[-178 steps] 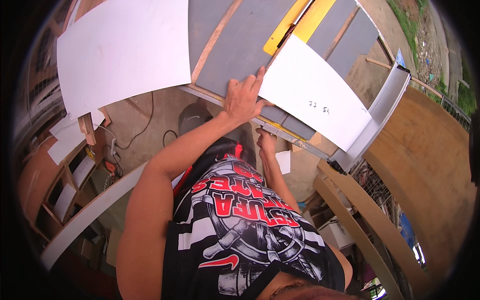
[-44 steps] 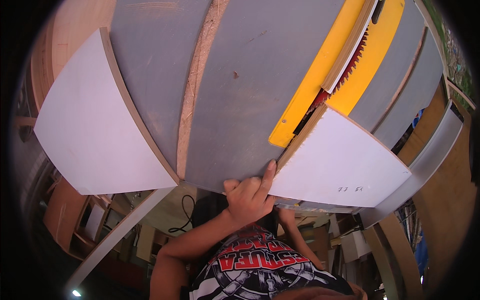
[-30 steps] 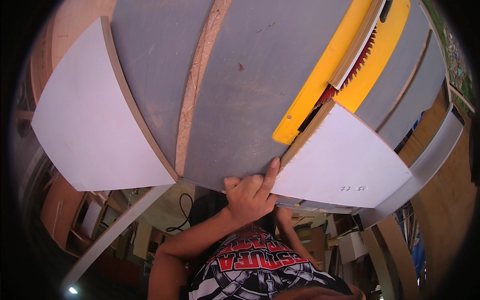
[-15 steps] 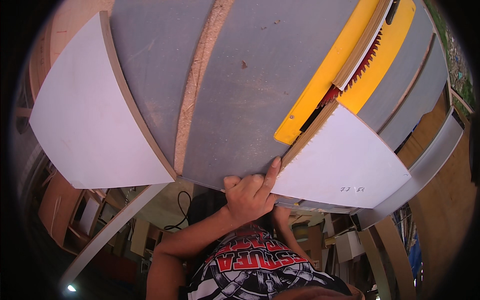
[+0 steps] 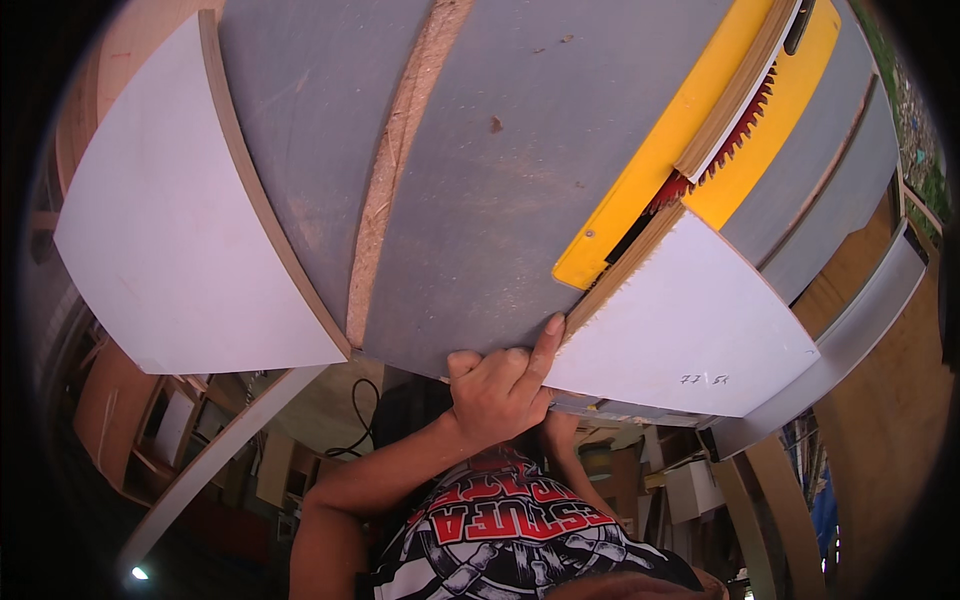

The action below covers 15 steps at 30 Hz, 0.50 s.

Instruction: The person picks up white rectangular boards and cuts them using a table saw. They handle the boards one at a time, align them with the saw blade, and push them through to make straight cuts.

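My left hand [image 5: 500,392] is at the near edge of a grey table saw top [image 5: 480,220]. Its fingers are curled, except one stretched along the sawn edge of a white panel [image 5: 690,320], at the panel's near corner. The panel lies flat to the right of this hand, its far corner close to a red toothed saw blade [image 5: 740,135]. A yellow insert plate [image 5: 620,215] surrounds the blade. Beside the blade, a wooden strip with a white side [image 5: 735,90] covers part of it. My right hand [image 5: 560,425] is low behind the left, its fingers hidden below the table edge.
A larger white panel [image 5: 185,220] lies at the left of the saw top. A bare chipboard strip [image 5: 385,190] runs through the grey surface. At the right is a pale metal rail [image 5: 850,350]. Below are a black cable [image 5: 362,420] and brown wooden cabinets [image 5: 125,425].
The view has shifted slightly. My left hand and the white panel beside it show no clear movement.
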Each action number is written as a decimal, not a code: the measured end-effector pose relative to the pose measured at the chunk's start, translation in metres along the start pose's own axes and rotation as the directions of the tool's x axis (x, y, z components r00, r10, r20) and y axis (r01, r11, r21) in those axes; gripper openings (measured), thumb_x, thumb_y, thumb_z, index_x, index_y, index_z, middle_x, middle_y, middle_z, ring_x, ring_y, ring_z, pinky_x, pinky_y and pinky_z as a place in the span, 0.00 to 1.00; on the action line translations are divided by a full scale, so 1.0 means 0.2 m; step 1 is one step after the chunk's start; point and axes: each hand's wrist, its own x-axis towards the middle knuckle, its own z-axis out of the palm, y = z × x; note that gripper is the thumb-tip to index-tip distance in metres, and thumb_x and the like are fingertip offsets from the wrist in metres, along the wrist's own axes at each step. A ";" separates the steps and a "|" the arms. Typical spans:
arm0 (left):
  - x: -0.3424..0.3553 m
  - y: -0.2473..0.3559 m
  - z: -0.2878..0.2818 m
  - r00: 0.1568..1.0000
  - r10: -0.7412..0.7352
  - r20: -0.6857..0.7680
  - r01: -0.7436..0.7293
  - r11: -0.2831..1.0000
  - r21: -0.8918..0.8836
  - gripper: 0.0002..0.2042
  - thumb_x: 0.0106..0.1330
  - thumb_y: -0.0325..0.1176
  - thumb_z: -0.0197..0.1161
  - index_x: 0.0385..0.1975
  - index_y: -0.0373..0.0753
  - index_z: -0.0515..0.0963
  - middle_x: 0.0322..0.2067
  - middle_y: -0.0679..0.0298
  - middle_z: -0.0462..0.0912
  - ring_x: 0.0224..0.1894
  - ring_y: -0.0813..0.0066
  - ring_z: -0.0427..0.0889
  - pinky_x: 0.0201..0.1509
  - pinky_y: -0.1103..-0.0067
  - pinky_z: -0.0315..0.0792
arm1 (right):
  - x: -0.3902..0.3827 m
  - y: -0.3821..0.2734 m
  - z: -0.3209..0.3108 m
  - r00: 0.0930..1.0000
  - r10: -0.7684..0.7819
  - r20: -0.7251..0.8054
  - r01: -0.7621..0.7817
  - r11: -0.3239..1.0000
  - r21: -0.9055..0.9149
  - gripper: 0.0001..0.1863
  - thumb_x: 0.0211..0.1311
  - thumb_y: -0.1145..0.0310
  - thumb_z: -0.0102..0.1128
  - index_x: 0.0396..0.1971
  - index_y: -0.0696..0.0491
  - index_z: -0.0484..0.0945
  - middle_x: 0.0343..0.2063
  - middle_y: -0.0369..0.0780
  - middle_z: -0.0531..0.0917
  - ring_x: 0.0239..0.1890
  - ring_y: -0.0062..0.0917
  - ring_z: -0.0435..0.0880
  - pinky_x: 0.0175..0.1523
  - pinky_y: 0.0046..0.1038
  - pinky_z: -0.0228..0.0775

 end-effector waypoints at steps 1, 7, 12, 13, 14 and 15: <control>0.00 0.00 0.00 1.000 0.002 0.003 -0.002 1.000 0.004 0.33 0.48 0.36 0.63 0.61 0.39 0.76 0.20 0.75 0.58 0.19 0.84 0.61 0.34 0.75 0.49 | 0.01 -0.04 -0.03 0.997 -0.053 0.055 0.061 0.987 -0.149 0.31 0.54 0.59 0.67 0.57 0.55 0.71 0.52 0.50 0.78 0.58 0.45 0.74 0.60 0.45 0.63; 0.01 0.00 0.00 1.000 0.008 0.007 -0.008 1.000 0.008 0.33 0.48 0.35 0.63 0.61 0.39 0.76 0.20 0.75 0.57 0.19 0.84 0.60 0.33 0.75 0.49 | 0.04 -0.08 -0.05 0.998 -0.043 0.043 0.046 0.996 -0.080 0.33 0.57 0.56 0.66 0.60 0.55 0.69 0.55 0.51 0.75 0.60 0.45 0.72 0.62 0.45 0.61; 0.00 0.00 0.00 1.000 0.007 0.001 -0.007 1.000 0.004 0.33 0.49 0.35 0.63 0.62 0.38 0.75 0.20 0.75 0.57 0.19 0.84 0.60 0.34 0.75 0.48 | 0.03 -0.08 -0.05 0.999 -0.014 0.050 0.019 0.995 -0.101 0.34 0.58 0.55 0.66 0.62 0.55 0.68 0.57 0.50 0.74 0.62 0.43 0.70 0.63 0.43 0.60; 0.00 0.00 0.00 1.000 0.008 0.004 -0.008 1.000 0.004 0.33 0.50 0.35 0.63 0.62 0.38 0.75 0.20 0.75 0.57 0.19 0.84 0.60 0.34 0.75 0.48 | 0.04 -0.09 -0.05 0.998 -0.010 0.063 0.017 0.995 -0.102 0.34 0.58 0.55 0.66 0.62 0.54 0.68 0.57 0.49 0.74 0.62 0.43 0.70 0.64 0.43 0.60; 0.00 0.00 0.00 1.000 0.009 0.006 -0.009 1.000 0.005 0.33 0.50 0.35 0.63 0.62 0.38 0.75 0.20 0.75 0.57 0.19 0.84 0.60 0.34 0.75 0.48 | 0.03 -0.08 -0.04 0.998 0.008 0.062 -0.003 0.996 -0.084 0.34 0.58 0.55 0.66 0.62 0.54 0.68 0.57 0.49 0.74 0.62 0.43 0.71 0.63 0.43 0.60; 0.00 0.00 0.00 1.000 0.009 0.008 -0.010 1.000 0.005 0.33 0.50 0.35 0.63 0.62 0.38 0.75 0.20 0.75 0.57 0.19 0.84 0.60 0.34 0.75 0.48 | 0.02 -0.04 -0.02 0.998 0.027 0.060 -0.023 0.998 -0.066 0.34 0.58 0.55 0.66 0.62 0.54 0.68 0.57 0.49 0.74 0.62 0.42 0.71 0.63 0.43 0.60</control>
